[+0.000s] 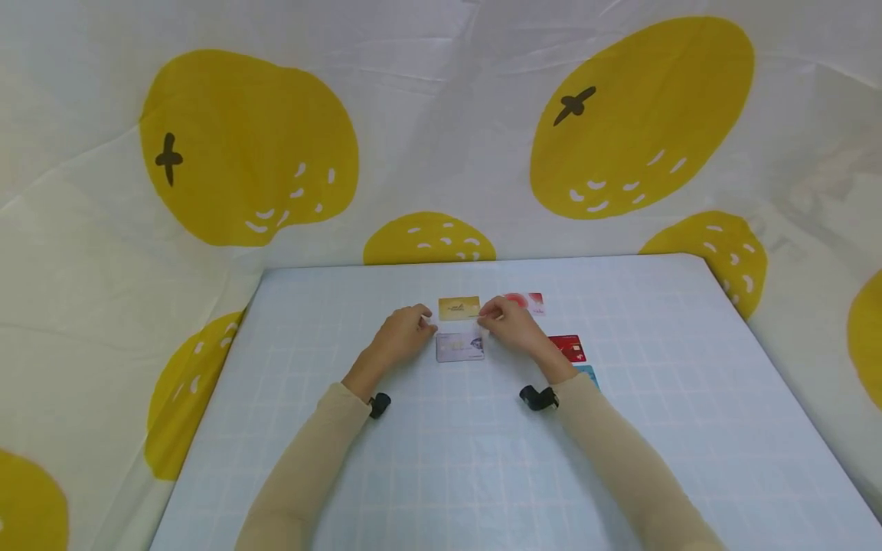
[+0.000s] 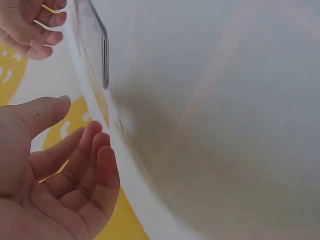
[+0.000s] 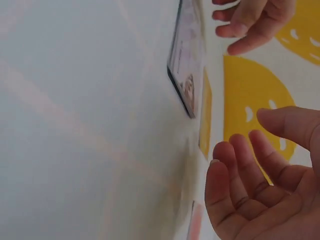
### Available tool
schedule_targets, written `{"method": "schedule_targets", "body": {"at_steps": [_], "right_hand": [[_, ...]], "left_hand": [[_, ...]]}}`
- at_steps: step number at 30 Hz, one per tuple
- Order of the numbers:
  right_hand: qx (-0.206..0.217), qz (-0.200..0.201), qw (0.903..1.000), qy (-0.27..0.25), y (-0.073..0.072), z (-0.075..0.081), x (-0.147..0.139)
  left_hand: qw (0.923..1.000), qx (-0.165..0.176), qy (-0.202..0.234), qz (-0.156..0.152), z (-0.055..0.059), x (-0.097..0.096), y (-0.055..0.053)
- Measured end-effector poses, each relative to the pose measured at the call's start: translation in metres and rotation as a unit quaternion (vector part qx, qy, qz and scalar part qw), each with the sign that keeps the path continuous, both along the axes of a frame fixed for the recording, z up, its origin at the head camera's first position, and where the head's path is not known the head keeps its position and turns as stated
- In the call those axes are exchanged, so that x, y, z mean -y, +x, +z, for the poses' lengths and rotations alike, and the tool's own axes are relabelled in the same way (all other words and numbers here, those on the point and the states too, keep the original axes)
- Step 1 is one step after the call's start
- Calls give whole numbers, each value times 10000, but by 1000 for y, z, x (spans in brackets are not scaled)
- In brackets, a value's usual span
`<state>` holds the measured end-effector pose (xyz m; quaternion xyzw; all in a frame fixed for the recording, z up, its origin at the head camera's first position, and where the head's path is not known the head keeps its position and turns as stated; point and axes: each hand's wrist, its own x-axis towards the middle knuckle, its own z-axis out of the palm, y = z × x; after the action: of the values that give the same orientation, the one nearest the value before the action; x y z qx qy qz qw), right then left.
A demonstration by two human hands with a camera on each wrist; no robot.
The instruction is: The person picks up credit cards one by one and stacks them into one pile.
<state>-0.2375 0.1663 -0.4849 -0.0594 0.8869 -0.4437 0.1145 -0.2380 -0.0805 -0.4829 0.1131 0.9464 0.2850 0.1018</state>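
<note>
Beige long sleeves (image 1: 303, 474) come nearest the head camera, covering both my forearms, with a small black device (image 1: 380, 405) at the left wrist and a second one at the right. They reach over a tabletop covered in pale white, faintly checked cloth (image 1: 455, 467). At its middle lies a pale lilac rectangular plastic card stack (image 1: 459, 347), and just beyond it a flat gold plastic card (image 1: 458, 308). My left hand (image 1: 401, 337) is just left of both, fingers loosely bent, holding nothing. My right hand (image 1: 513, 325) is at the gold card's right end; whether its fingertips touch the card, I cannot tell. Behind that hand shows a red-and-white card (image 1: 532, 303); beside my right forearm are a bright red card (image 1: 570, 347) and a partly hidden blue card (image 1: 588, 373).

From the left wrist, my left palm and loosely curved fingers show, thumb apart, nothing between them. Several layered edges are visible on the lilac stack.

From the right wrist, my right hand is likewise loosely curved and bare, its thumb well apart from the fingers, near the gold card.
</note>
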Motion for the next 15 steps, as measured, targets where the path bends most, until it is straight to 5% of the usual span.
{"method": "schedule_targets", "body": {"at_steps": [8,15], "right_hand": [[-891,444,9936,528,-42,17,1],[-883,905,9778,1670,-65,10,-2]], "left_hand": [[9993,-185,-327,26,10,-2,-36],[9958,-131,-876,-230,3,-5,-57]]}}
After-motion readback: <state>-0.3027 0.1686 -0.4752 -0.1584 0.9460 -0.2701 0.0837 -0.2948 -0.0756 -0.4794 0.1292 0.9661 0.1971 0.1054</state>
